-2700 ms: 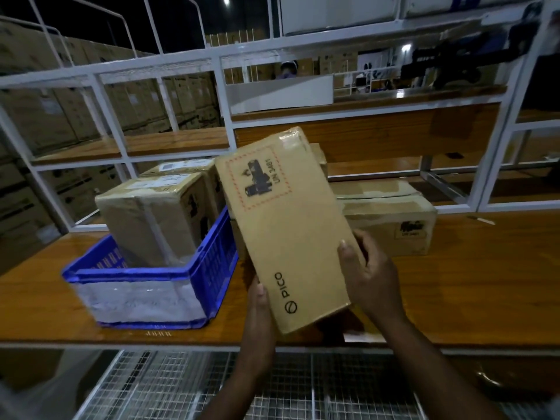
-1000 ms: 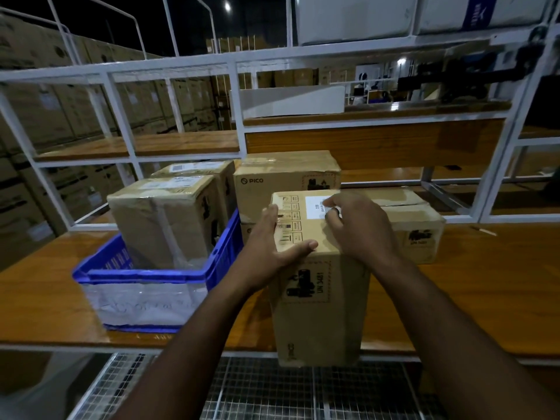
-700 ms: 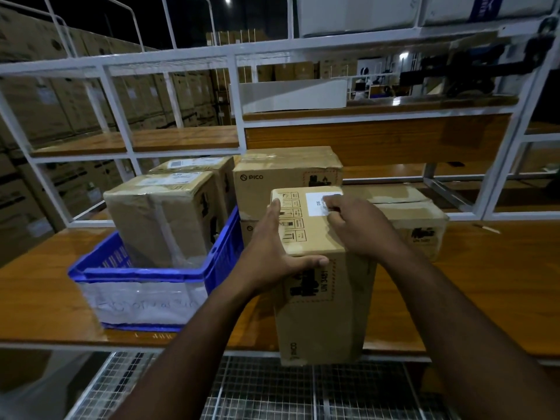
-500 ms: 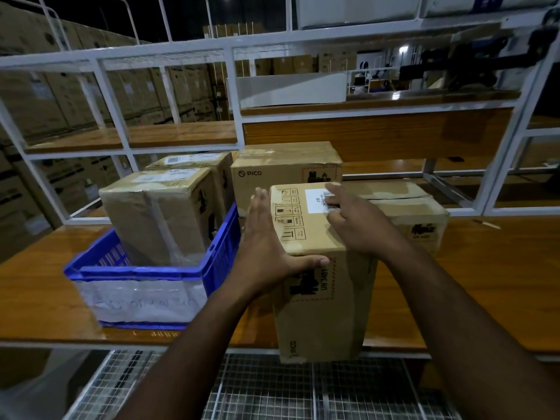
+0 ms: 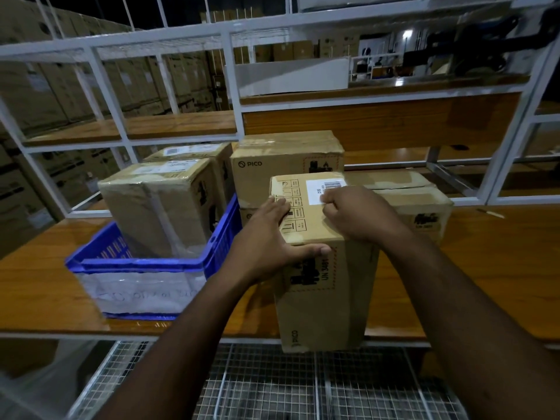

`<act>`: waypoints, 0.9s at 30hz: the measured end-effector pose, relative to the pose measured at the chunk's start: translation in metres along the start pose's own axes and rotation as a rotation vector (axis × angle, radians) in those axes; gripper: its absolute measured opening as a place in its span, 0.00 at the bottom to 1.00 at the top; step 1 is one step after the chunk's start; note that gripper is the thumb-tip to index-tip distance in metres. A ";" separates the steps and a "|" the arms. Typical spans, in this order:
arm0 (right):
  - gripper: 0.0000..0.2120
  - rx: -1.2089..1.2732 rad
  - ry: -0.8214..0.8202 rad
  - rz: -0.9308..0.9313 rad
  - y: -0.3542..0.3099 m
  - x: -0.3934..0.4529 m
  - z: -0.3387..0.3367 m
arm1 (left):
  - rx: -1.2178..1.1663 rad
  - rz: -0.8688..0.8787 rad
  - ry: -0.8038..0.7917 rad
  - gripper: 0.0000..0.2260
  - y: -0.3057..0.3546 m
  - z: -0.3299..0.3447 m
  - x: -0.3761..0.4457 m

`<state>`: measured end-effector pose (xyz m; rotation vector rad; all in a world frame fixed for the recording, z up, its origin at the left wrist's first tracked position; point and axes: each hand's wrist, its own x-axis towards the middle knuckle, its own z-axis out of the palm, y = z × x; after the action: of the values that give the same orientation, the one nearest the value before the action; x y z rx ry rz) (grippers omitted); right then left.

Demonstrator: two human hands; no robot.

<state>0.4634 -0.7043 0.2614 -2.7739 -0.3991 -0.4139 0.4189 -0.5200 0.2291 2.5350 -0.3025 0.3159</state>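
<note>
At the far left a blue crate point(image 5: 145, 262) sits on the wooden surface point(image 5: 485, 268) with two film-wrapped cartons point(image 5: 157, 207) standing inside it. Just to its right, the left grip point(image 5: 266, 237) clamps the top near corner of the upright box point(image 5: 324, 298), with the fingers laid flat across the printed symbols on the lid and the thumb hooked over the front face. This box stands on end at the very front lip of the surface, and its lower edge seems to jut slightly past the rim, above the wire mesh point(image 5: 303, 389) below. On its top panel lies a white label point(image 5: 316, 190). The right grip point(image 5: 357, 213) is curled tight at the label's lower right edge, apparently pinching it between thumb and fingertips. Behind stands a PICO carton point(image 5: 288, 165), and further right a low carton point(image 5: 424, 213) lies flat. The main risk is the tall box tipping toward the person. It is narrow at the base and stands at the edge, so a pull on the label, or any easing of the left grip, could send it over the rim onto the mesh. A hurried tug could also tear the label or crease its barcode.
</note>
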 end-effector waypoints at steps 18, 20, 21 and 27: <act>0.21 0.120 -0.015 0.140 0.021 -0.017 -0.011 | -1.118 -0.447 0.230 0.35 -0.044 0.066 -0.028; 0.22 0.170 -0.028 0.175 0.039 -0.022 -0.017 | -1.031 -0.579 0.182 0.36 -0.059 0.090 -0.038; 0.22 0.201 -0.023 0.192 0.048 -0.025 -0.020 | -0.980 -0.630 0.159 0.36 -0.066 0.102 -0.042; 0.22 0.346 0.050 0.302 0.090 -0.044 -0.026 | -1.138 -0.775 -0.123 0.23 -0.073 0.151 -0.058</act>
<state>0.4454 -0.8052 0.2481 -2.4271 -0.0305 -0.3068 0.4087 -0.5362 0.0533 1.3740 0.3784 -0.2678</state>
